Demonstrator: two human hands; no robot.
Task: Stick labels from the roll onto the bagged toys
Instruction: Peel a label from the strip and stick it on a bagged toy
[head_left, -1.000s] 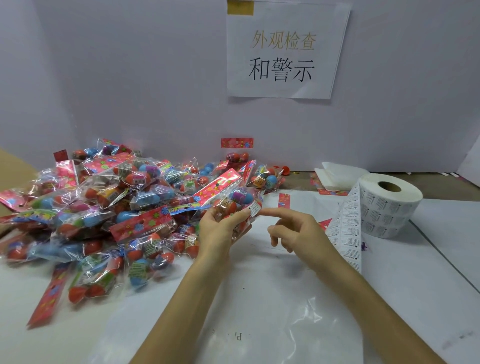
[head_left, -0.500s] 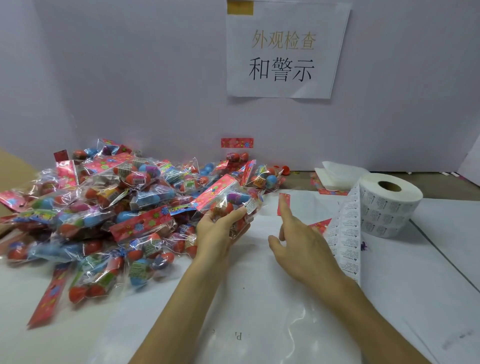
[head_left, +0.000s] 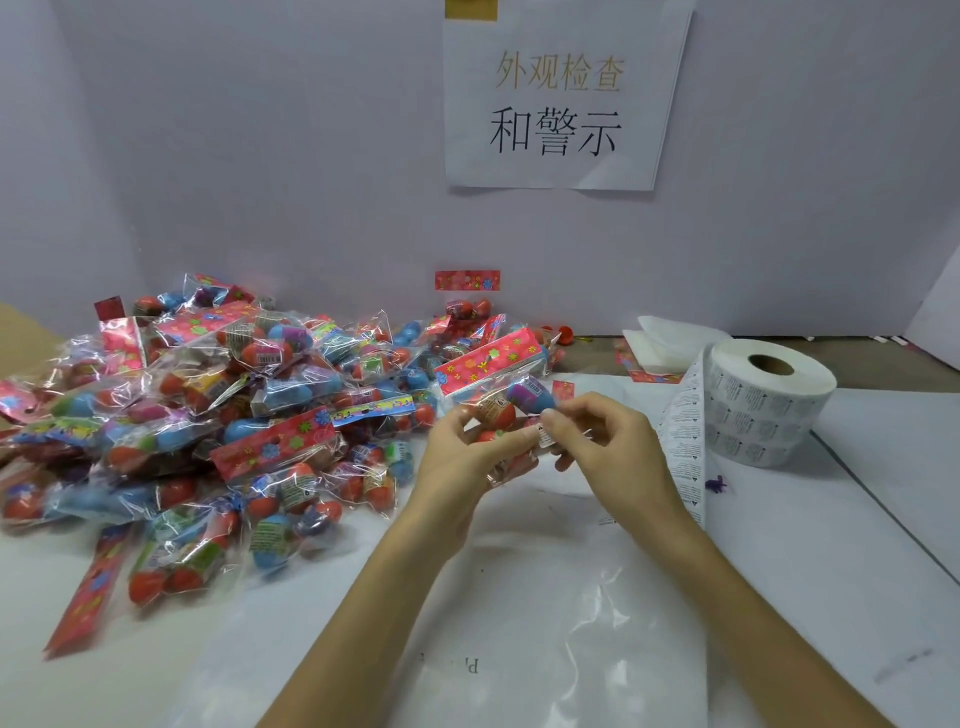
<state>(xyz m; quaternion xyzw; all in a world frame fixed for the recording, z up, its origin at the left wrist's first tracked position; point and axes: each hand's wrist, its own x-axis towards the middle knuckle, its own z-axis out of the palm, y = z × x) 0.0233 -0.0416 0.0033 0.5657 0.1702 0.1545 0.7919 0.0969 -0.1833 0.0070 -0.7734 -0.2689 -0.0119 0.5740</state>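
My left hand (head_left: 467, 457) grips a clear bagged toy (head_left: 506, 400) with a red flowered header card and red and blue eggs inside, lifted above the table's middle. My right hand (head_left: 605, 441) meets it from the right, its thumb and fingers pinching a small white label (head_left: 545, 435) against the bag's lower corner. The white label roll (head_left: 774, 405) stands to the right, and its loose strip (head_left: 683, 441) hangs down behind my right wrist.
A big pile of bagged toys (head_left: 234, 415) covers the left of the table. A clear plastic sheet (head_left: 545, 623) lies in front of me. Folded white papers (head_left: 670, 343) sit behind the roll. A wall with a paper sign (head_left: 561, 98) closes the back.
My right hand moved back from the table near the strip to the bag and now pinches a label at its corner. My left hand has turned the bag slightly.
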